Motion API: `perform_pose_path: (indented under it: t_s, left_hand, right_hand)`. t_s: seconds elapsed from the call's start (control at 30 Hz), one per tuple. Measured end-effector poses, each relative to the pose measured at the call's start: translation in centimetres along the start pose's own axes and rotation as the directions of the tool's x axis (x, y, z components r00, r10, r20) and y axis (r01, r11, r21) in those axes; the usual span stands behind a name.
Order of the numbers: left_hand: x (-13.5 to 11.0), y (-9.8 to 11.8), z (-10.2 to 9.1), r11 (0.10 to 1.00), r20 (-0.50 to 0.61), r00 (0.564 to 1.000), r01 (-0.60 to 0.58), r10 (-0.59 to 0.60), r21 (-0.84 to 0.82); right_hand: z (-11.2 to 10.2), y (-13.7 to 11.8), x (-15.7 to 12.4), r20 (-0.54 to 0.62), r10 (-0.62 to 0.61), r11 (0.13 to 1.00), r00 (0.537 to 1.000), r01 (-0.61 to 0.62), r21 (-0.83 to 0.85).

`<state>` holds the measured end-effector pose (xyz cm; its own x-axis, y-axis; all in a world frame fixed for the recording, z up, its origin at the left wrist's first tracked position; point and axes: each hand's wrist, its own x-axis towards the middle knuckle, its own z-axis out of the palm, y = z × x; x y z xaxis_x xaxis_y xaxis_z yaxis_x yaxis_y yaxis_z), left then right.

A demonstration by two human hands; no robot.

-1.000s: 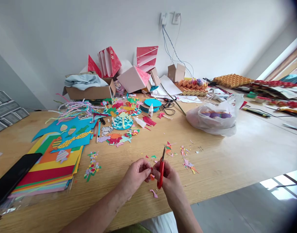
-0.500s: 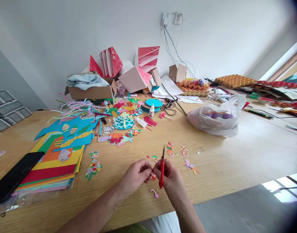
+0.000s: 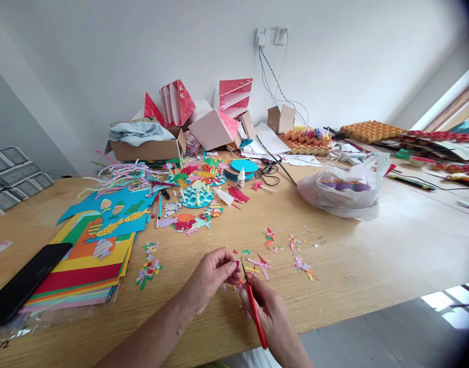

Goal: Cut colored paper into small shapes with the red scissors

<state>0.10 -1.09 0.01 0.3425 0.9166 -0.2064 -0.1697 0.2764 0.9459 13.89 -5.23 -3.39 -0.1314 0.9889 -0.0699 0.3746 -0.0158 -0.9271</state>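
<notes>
My left hand point(image 3: 215, 276) pinches a tiny red paper piece point(image 3: 237, 263) between thumb and fingertips. Red-handled scissors point(image 3: 254, 309) are gripped in my right hand point(image 3: 270, 312), their dark blades pointing up and away, with the tip beside the red piece. Whether the blades touch it I cannot tell. Around and beneath my hands lie small coloured paper scraps point(image 3: 263, 263). Farther right is another scatter of paper scraps point(image 3: 301, 260). To the left sits a little pile of cut paper dots and shapes point(image 3: 150, 271).
Left are stacked coloured sheets point(image 3: 81, 276), a black phone point(image 3: 30, 281) and paper fish point(image 3: 104, 248). Ahead stand a glue bottle point(image 3: 241, 178), blue discs point(image 3: 244, 166) and a fish-decorated blue piece point(image 3: 196, 197). A white plastic bag point(image 3: 337, 197) rests at right. The table's front edge point(image 3: 357, 308) runs nearby.
The scissors have swung from near upright beside my left fingertips to a tilt, blade tip leftward at the red piece. My right hand has moved lower, uncovering scraps behind it.
</notes>
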Motion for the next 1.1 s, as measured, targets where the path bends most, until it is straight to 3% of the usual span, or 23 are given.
perform_pose_path:
  t_s: [0.4,1.1]
  left_hand:
    - [0.1,-0.3,-0.2,0.999,0.127,0.991,0.040,-0.038,-0.015]
    - [0.0,-0.1,-0.3,0.998,0.066,0.996,0.063,-0.062,-0.014]
  right_hand:
    - [-0.2,-0.1,0.0,0.052,-0.020,1.000,0.998,0.020,-0.004]
    - [0.1,1.8,0.0,0.017,0.024,0.997,1.000,-0.023,-0.072]
